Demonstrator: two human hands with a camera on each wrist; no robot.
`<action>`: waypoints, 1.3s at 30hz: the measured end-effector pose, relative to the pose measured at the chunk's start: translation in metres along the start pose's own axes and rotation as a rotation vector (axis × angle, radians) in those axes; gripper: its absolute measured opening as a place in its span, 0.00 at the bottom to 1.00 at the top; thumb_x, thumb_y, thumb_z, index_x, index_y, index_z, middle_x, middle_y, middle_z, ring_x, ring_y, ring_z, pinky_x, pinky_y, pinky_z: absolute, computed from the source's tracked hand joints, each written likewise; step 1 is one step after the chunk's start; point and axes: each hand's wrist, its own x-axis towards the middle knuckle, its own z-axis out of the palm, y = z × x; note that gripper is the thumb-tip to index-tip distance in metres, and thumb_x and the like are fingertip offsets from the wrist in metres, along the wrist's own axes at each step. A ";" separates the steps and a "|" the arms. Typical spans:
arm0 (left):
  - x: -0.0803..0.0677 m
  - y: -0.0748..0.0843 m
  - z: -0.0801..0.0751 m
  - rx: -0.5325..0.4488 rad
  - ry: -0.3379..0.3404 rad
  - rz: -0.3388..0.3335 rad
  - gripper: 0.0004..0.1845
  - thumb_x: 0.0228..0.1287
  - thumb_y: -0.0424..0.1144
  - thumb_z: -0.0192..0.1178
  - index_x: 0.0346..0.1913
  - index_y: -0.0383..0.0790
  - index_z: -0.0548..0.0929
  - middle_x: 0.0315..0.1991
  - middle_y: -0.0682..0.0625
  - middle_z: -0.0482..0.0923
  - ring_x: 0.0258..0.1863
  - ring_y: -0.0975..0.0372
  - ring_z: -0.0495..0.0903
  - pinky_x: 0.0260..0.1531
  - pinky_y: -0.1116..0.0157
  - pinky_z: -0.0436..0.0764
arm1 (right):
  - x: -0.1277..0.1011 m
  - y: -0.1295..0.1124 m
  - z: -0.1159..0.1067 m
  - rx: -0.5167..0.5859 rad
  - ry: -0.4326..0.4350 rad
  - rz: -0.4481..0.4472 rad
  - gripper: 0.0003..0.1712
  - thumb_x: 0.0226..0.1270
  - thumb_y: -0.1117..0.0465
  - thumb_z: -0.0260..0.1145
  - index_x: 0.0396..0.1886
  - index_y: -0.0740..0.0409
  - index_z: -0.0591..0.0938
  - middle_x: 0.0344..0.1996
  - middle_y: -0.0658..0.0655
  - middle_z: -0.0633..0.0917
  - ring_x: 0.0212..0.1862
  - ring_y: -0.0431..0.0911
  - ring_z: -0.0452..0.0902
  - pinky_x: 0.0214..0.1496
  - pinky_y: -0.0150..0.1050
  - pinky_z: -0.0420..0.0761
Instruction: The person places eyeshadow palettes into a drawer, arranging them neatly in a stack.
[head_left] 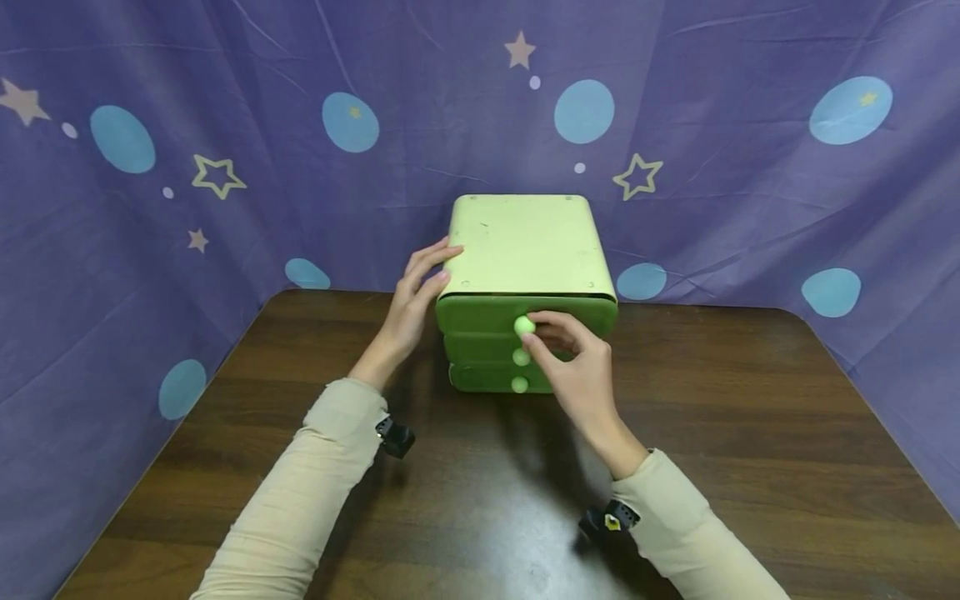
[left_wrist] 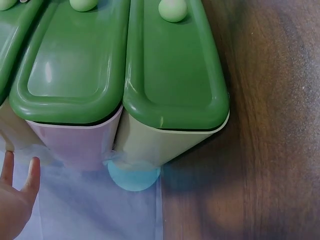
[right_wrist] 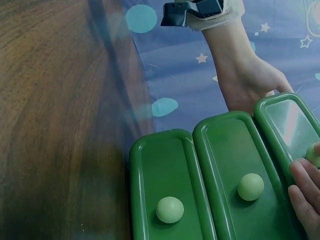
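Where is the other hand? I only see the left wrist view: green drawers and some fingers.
Observer: The right hand pinches the top knob.
Child: How many drawers are there?
Observer: Three, stacked in one box, each with a pale knob.
Child: What are my fingers touching?
Observer: The left hand rests open against the box's left side, near the top.
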 end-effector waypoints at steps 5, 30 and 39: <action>0.000 0.001 0.000 0.001 0.001 0.000 0.22 0.72 0.38 0.50 0.64 0.32 0.76 0.71 0.45 0.65 0.70 0.58 0.61 0.69 0.46 0.55 | 0.001 0.002 0.001 0.003 0.002 -0.003 0.13 0.63 0.61 0.72 0.48 0.56 0.86 0.36 0.54 0.89 0.37 0.44 0.85 0.44 0.36 0.83; -0.002 0.015 0.001 -0.012 -0.012 -0.055 0.22 0.72 0.33 0.46 0.65 0.26 0.72 0.73 0.36 0.59 0.72 0.51 0.57 0.70 0.49 0.53 | 0.010 -0.032 0.005 -0.027 0.006 0.007 0.12 0.61 0.74 0.70 0.45 0.71 0.83 0.32 0.65 0.88 0.33 0.58 0.85 0.42 0.34 0.82; -0.006 0.038 0.004 0.017 -0.017 -0.112 0.23 0.73 0.32 0.44 0.66 0.25 0.70 0.73 0.35 0.58 0.73 0.50 0.56 0.71 0.51 0.53 | 0.012 -0.017 0.002 -0.030 -0.038 0.015 0.13 0.63 0.71 0.69 0.48 0.68 0.83 0.35 0.64 0.88 0.35 0.56 0.86 0.44 0.35 0.82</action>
